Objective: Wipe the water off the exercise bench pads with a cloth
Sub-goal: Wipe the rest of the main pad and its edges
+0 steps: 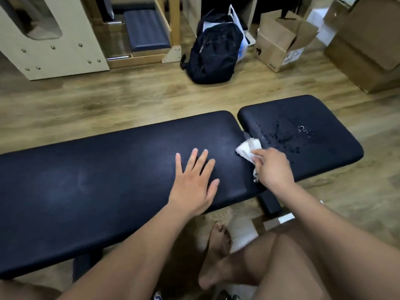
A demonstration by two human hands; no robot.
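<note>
A black exercise bench stretches across the view, with a long pad (97, 185) on the left and a shorter pad (313, 118) on the right. Water drops (287, 135) lie scattered over the short pad. My right hand (273, 167) grips a crumpled white cloth (247, 149) at the gap between the two pads, on the short pad's near-left edge. My left hand (194, 180) rests flat on the long pad with its fingers spread.
A black backpack (214, 50) stands on the wooden floor beyond the bench. Cardboard boxes (281, 44) sit at the back right, wooden equipment (54, 40) at the back left. My bare foot (218, 252) and knee are on the floor before the bench.
</note>
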